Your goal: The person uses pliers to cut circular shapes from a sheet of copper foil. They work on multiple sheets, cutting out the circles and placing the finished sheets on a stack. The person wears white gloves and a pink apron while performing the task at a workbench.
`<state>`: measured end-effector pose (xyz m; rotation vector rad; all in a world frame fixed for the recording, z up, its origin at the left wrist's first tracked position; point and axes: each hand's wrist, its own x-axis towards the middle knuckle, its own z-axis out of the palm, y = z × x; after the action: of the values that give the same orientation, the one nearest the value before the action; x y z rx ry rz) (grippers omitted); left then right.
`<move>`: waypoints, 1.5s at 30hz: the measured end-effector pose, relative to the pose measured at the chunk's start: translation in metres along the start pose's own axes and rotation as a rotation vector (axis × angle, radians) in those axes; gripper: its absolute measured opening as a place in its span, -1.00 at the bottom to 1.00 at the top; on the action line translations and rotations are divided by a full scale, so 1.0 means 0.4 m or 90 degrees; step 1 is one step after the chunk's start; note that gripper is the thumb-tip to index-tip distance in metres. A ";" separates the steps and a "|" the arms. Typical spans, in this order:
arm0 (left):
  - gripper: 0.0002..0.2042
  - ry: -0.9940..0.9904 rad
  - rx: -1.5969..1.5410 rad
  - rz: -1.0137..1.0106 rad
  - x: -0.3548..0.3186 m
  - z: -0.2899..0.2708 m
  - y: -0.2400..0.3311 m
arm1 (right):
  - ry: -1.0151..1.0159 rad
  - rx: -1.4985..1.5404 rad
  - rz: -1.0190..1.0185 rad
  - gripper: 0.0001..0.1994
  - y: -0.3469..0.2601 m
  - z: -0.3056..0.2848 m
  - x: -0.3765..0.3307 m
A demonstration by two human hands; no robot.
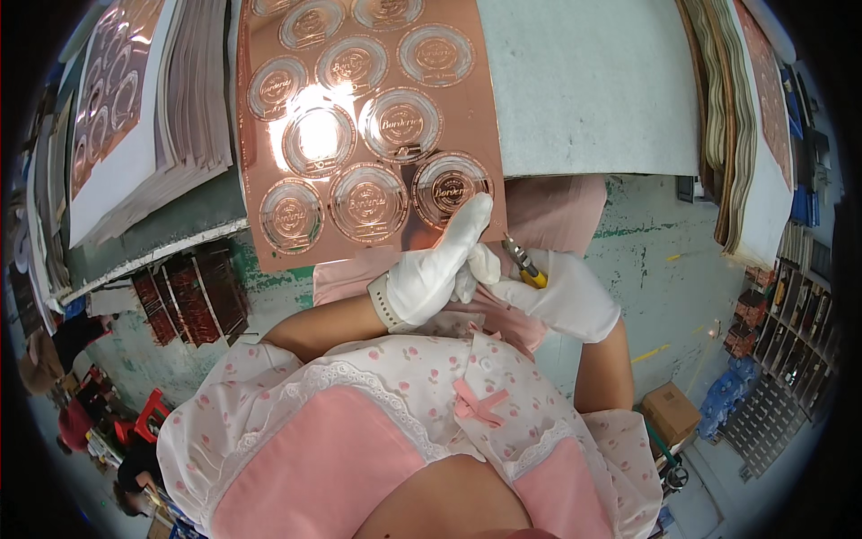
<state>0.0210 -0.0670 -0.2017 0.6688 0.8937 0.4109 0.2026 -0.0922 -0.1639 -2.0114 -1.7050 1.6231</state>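
Observation:
A shiny copper-coloured sheet (341,254) with rows of embossed round medallions lies over the table, its near edge jutting toward me. My left hand (435,267), in a white glove, is at its near right corner. One long digit rests on top beside the last medallion, while the other fingers curl below the edge. In my white-gloved right hand (564,296) is a pair of small pliers (530,269) with yellow and black handles. Their metal jaws point up at that same corner, close to the sheet's edge. The right fingertips are partly hidden.
The pale worktop (593,90) extends right of the sheet. Thick stacks of sheets flank it, one at left (193,99) and one at right (718,117). Dark reddish panels (193,296) stand below the left stack. A cardboard box (670,413) sits on the floor at right. Other people are at far left.

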 end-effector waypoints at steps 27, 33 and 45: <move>-0.44 -0.075 0.004 -0.053 0.021 0.001 0.023 | -0.067 -0.063 0.060 -0.37 -0.025 -0.031 -0.007; -0.51 -0.114 0.010 -0.042 0.021 -0.009 0.013 | -0.071 -0.059 0.072 -0.35 -0.024 -0.034 -0.007; -0.46 -0.027 -0.009 -0.049 0.015 0.006 0.013 | -0.070 -0.042 0.070 -0.46 -0.019 -0.039 -0.007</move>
<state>0.0261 -0.0606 -0.2005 0.6267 0.8724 0.3321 0.2087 -0.0826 -0.1504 -2.1185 -1.7336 1.7642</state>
